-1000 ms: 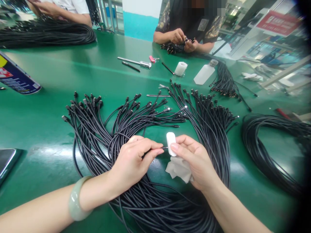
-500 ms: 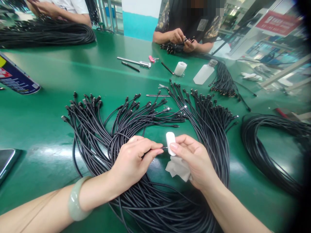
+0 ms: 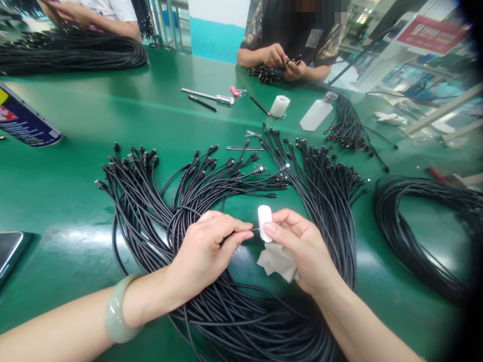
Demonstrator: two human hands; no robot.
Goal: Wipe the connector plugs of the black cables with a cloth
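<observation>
Black cable end [image 3: 252, 230] sits pinched in the left hand's grip [image 3: 204, 251], its tip just beside a white oblong piece [image 3: 264, 222] held closed in the right hand's grip [image 3: 304, 254], with crumpled tissue [image 3: 277, 262] just below that grip. Fanned cable bundle [image 3: 226, 186] lies under and ahead of both grips on the green surface [image 3: 49, 211]. Risk: a slackened pinch could drop the end among the strands, tangling it.

On the workbench [image 3: 49, 201], a fanned bundle of cables [image 3: 226, 176] fills the middle, with a cable coil [image 3: 403, 226] near the right edge. A spray can [image 3: 26, 118] and a phone [image 3: 9, 251] sit at the left edge; a plastic bottle [image 3: 317, 114] and a tape roll [image 3: 279, 106] stand behind the bundle.
</observation>
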